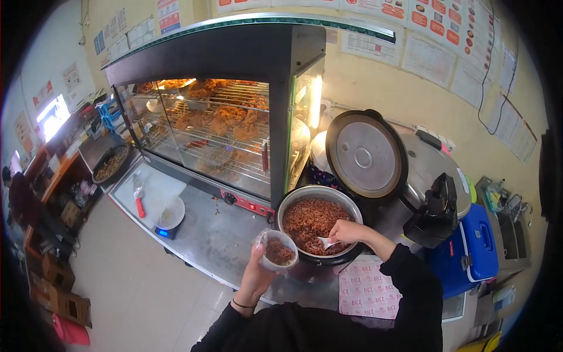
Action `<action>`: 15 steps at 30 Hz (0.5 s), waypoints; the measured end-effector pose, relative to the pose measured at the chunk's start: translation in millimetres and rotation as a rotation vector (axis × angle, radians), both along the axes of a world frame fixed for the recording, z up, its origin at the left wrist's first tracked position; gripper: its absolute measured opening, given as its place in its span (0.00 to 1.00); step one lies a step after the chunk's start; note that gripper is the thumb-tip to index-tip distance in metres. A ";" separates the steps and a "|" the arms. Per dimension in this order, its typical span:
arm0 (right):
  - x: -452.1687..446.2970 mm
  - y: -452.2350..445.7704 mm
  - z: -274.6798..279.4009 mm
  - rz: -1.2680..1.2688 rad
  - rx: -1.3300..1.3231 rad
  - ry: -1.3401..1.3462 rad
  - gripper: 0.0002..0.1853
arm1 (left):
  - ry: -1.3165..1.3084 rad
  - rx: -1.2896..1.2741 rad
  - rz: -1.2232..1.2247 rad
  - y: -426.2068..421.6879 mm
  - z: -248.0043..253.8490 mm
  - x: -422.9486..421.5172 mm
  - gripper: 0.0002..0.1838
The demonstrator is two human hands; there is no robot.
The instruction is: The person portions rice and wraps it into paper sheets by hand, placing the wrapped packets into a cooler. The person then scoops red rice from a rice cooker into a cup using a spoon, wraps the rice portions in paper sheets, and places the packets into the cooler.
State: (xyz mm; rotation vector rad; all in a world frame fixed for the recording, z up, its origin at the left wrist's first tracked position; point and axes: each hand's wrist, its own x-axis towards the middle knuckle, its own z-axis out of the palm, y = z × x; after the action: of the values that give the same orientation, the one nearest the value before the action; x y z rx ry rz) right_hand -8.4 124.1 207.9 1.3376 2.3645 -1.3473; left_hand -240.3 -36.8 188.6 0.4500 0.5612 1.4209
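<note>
My left hand (255,274) holds a small white bowl (291,264) tilted toward me, with clear plastic at its edge and reddish-brown rice (279,252) inside. My right hand (346,232) grips a white spoon (326,241), whose tip is down in the brown rice (312,219) of the round cooker pot (285,203). The bowl is close to the pot's front left side. Behind the pot, the cooker's round lid (365,154) stands raised.
A lit glass cabinet (281,44) with fried food rises behind the metal counter (206,229). On the left are a scale (162,233) with a bowl and a red-handled tool (139,205). Printed paper (368,288), another cooker (431,176) and a blue cooler (482,243) lie right.
</note>
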 end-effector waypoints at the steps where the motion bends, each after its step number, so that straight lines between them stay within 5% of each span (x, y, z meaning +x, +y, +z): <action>1: 0.5 -0.4 -3.9 -0.023 -0.013 0.003 0.08 | -0.003 -0.006 0.003 -0.9 0.9 1.3 0.27; 15: 9.8 0.3 5.6 -0.097 -0.092 0.018 0.09 | 0.006 -0.015 0.018 -0.6 12.8 4.5 0.28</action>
State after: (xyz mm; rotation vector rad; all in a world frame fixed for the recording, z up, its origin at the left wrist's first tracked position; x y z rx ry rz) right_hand 1.4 124.4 213.5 1.4372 2.2458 -1.4806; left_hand -235.8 -37.4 201.4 0.4386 0.5811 1.4319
